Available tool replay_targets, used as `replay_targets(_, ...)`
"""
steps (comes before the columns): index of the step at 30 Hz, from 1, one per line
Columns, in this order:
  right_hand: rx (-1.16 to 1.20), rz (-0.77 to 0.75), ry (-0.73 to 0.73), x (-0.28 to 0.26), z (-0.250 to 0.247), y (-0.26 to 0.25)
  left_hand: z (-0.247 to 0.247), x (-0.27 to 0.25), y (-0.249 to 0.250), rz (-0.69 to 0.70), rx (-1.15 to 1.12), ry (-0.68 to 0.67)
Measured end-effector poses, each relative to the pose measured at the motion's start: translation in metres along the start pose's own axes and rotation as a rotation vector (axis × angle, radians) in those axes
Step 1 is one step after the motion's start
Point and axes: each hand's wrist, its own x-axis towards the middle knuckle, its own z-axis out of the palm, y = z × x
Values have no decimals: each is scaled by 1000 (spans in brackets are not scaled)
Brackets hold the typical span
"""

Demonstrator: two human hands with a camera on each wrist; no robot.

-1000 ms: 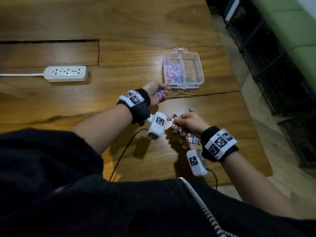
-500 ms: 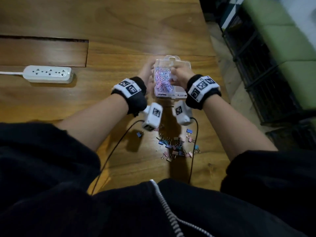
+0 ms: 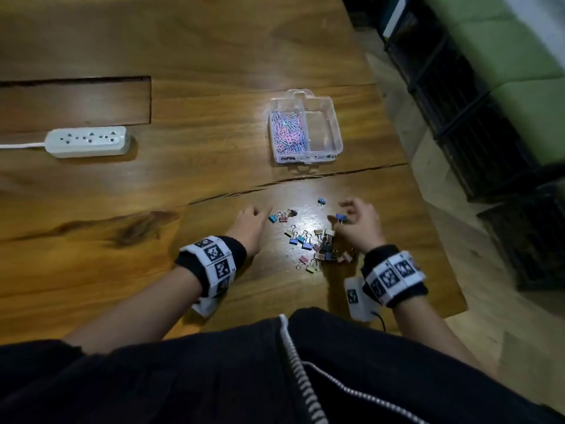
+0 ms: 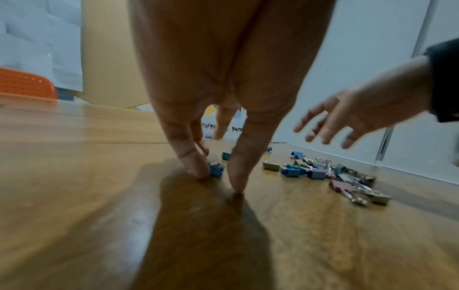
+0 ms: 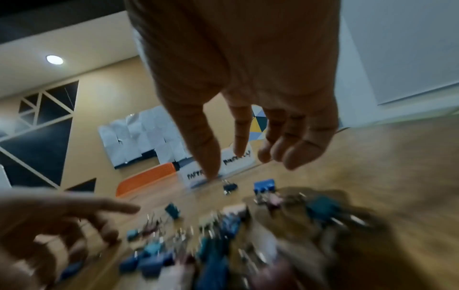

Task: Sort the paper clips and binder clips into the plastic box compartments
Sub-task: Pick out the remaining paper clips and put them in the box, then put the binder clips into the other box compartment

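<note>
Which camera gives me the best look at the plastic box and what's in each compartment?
The head view: it looks down into the plastic box, showing paper clips filling the left compartment and nothing visible in the right one. The left wrist view shows only a sliver of its labelled front wall behind the fingers; the right wrist view shows that wall, blurred.

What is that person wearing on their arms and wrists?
Bare forearms and hands. Each wrist has a black band wrapped with white tiles printed with black square codes, and a small white camera box beneath, trailing a black cable. Black clothing with a white zip.
</note>
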Motion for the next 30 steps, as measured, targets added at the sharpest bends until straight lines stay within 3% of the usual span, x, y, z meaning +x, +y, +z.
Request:
replay_targets(2, -172, 84, -20, -15, 5, 18, 2, 2, 6, -27, -82, 12)
replay_targets(5, -223, 124, -5, -27, 16, 29, 2, 6, 17, -6, -73, 21)
replay_targets(15, -174, -70, 51, -28, 31, 42, 14, 11, 34, 141, 113, 188)
replay_targets(19, -247, -74, 62, -26, 24, 49, 12, 13, 35, 129, 70, 126)
replay_targets(26, -150, -112, -13, -16, 9, 53, 8, 24, 42, 129, 86, -27)
replay_targets(30, -198, -195, -140, -16, -2, 56, 5, 31, 42, 104, -39, -34)
